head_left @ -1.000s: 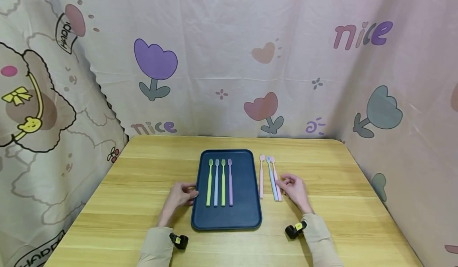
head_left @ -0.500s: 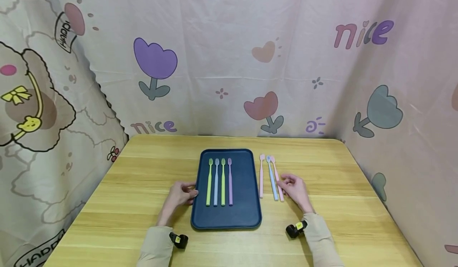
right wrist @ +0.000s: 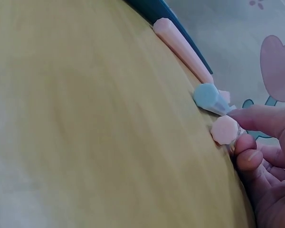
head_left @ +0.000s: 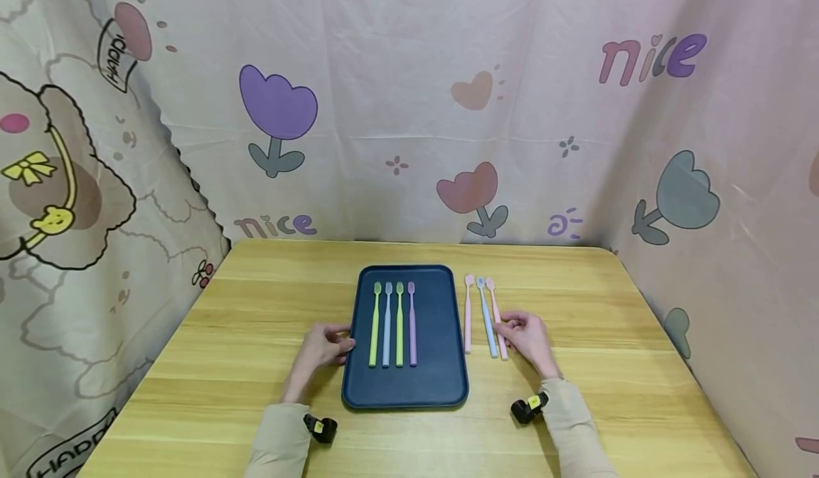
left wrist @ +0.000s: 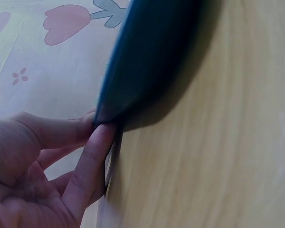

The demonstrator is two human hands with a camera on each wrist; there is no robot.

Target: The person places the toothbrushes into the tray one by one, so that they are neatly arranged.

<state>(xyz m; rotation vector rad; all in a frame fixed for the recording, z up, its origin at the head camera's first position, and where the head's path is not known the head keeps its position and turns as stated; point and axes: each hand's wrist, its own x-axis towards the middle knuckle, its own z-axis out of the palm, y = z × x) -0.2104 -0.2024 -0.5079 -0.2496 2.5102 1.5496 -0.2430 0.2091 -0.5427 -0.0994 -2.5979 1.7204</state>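
Observation:
On the dark blue tray [head_left: 441, 382] lie two yellow-green toothbrushes, with a light blue toothbrush [head_left: 387, 328] between them and a purple toothbrush [head_left: 412, 328] at the right. My left hand [head_left: 325, 345] pinches the tray's left rim between thumb and finger; the left wrist view shows this grip close up. To the right of the tray, my right hand [head_left: 527, 337] pinches the handle of the outermost pink toothbrush [head_left: 494, 304]. Just left of it lies a blue toothbrush [head_left: 487, 320], slightly slanted. Another pink toothbrush [head_left: 468, 321] rests along the tray's right edge.
The wooden table [head_left: 256, 300] extends on both sides of the tray. A printed curtain [head_left: 384, 108] hangs behind and at the sides. Each wrist wears a small black camera, such as the right wrist camera [head_left: 527, 410].
The outermost pink toothbrush has shifted slightly right, away from the blue one, with my right hand on it. My left hand and the tray stay in place.

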